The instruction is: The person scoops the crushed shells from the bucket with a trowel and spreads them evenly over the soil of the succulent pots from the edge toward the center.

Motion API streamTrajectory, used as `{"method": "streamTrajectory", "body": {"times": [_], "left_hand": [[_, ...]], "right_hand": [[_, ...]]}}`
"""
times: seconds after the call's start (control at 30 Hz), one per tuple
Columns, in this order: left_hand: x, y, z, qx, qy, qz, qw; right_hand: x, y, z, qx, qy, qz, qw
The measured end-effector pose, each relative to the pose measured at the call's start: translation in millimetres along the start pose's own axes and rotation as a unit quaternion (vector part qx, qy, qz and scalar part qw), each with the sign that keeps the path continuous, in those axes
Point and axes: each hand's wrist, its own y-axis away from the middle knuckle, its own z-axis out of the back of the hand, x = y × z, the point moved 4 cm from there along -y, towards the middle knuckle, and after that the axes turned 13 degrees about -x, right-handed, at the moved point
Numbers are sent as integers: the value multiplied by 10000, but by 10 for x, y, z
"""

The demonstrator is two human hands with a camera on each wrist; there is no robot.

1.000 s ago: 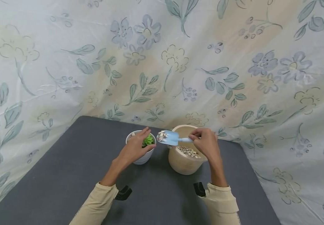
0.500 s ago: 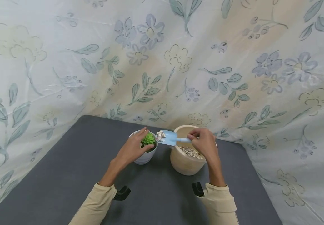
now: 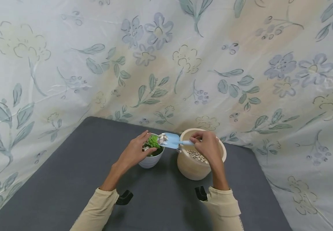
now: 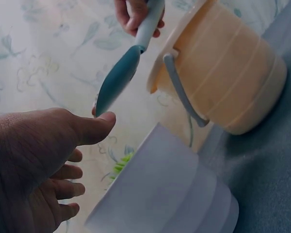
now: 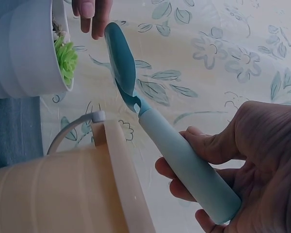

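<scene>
My right hand [image 3: 208,146] grips the handle of a light blue hand trowel [image 3: 171,140] and holds it level. Small pale pebbles [image 3: 162,139] lie heaped on the blade's tip, which overlaps the right rim of a white pot [image 3: 150,162] in the head view. Inside that pot grows a bright green succulent [image 3: 153,141]. Over the pot's left side hovers my left hand [image 3: 134,150], fingers extended and holding nothing; its thumb points toward the blade. The left wrist view shows the trowel [image 4: 120,77] above the white pot [image 4: 169,179], its load hidden behind the blade.
Right of the white pot stands a larger beige bucket [image 3: 193,170] with pebbles [image 3: 197,156] inside and a grey handle [image 5: 70,128] hanging at its side. Both stand on a dark grey table [image 3: 76,173]. Behind hangs a floral cloth [image 3: 166,64].
The trowel with its pebbles has moved left, from beside the white pot to over its right rim. My left hand has stayed near the pot, and the head view has shifted slightly.
</scene>
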Motion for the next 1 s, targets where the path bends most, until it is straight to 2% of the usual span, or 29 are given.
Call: {"method": "streamTrajectory", "body": {"times": [0.3,0.47,0.63,0.9,1.0], "left_hand": [[95,53,16,38,61,333,9994],[151,95,31,13,81,391,9992],[203,142,30,13,301,525,9982],[268,157,16,118,363,809,9960],[295,165,16,156,377,927,9949]], "right_hand": [[65,9,-128,182,-277,-199,9993],[126,14,-242,178,-451,-61,9988],[180,14,-356,179,-550,136,9982],[328,39,-538,-163,-358,351,9986],[405,53,-608,-373,-138,586,9975]]}}
